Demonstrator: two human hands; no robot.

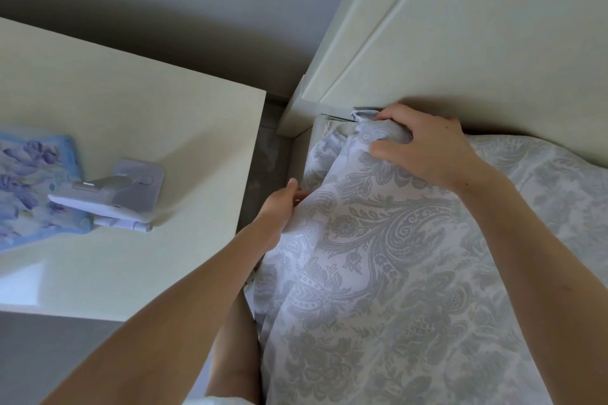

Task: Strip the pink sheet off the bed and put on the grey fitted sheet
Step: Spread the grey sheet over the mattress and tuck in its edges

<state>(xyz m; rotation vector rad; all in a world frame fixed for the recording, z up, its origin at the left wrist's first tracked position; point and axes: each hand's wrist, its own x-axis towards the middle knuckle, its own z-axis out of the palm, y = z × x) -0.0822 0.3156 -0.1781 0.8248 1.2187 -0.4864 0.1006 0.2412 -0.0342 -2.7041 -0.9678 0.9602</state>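
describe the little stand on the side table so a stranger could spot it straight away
Left of the grey sheet is a cream table. A blue floral cloth lies at its left edge, and the stand overlaps that cloth's right side. It is the only hard thing there: pale lilac flat plates joined by a hinge.

grey sheet [378,256]: soft matt patterned cloth; nightstand [148,115]: smooth satin cream laminate; stand [112,197]: smooth plastic
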